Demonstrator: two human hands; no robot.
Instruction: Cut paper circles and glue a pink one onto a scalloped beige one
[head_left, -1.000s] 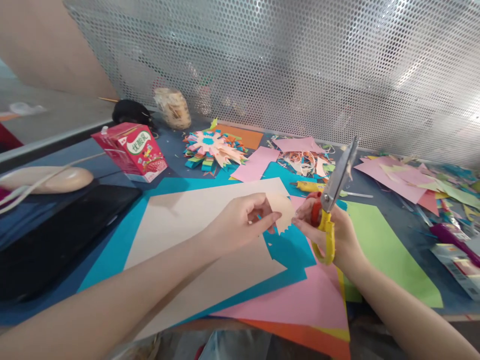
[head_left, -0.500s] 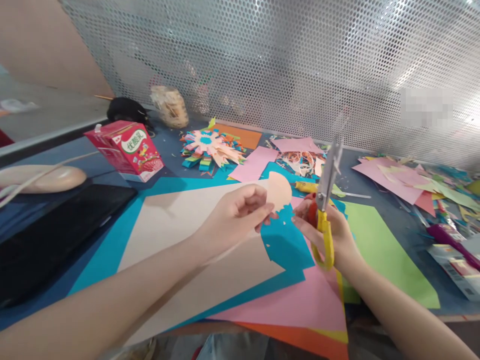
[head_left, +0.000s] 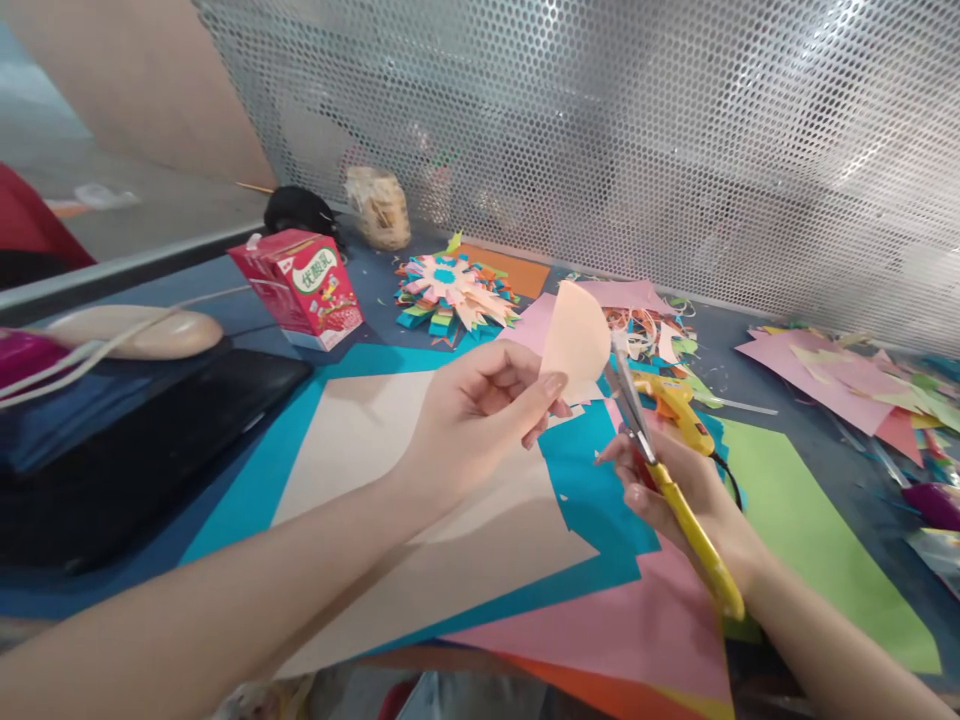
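– Where the far side is closed off, a perforated metal panel [head_left: 525, 120] runs across. Below it?

– Dark blue table [head_left: 832, 475]. Paper over much of it.

– Sheets, please.

– Blue sheet [head_left: 259, 500] with a cream sheet [head_left: 360, 430] on top. Green sheet [head_left: 817, 550] out to the right. Pink sheet [head_left: 622, 630] partly under the blue, reaching the near edge; orange shows beneath it.

– Left side?

– Black slab [head_left: 172, 450], flat; what it is, cannot tell. Beyond it, a red carton [head_left: 315, 290], upright. To the right of that, past the sheets, a layered paper flower [head_left: 450, 290] with a blue centre.

– Hands?

– Left hand [head_left: 480, 410]: thumb and fingers pinching a cream piece low at its left side. Right hand [head_left: 690, 490]: fingers round the handles of the scissors [head_left: 671, 490], yellow outside, red inside, tips pointing up and away.

– Anything near the right hand?

– Yellow glue gun [head_left: 679, 405], lying just beyond it, dark cord trailing from its end.

– And the cream piece [head_left: 577, 340] itself?

– Raised over the sheets, tilted, its rounded edge towards the right. Scissor tips just beside that edge; contact, cannot tell.
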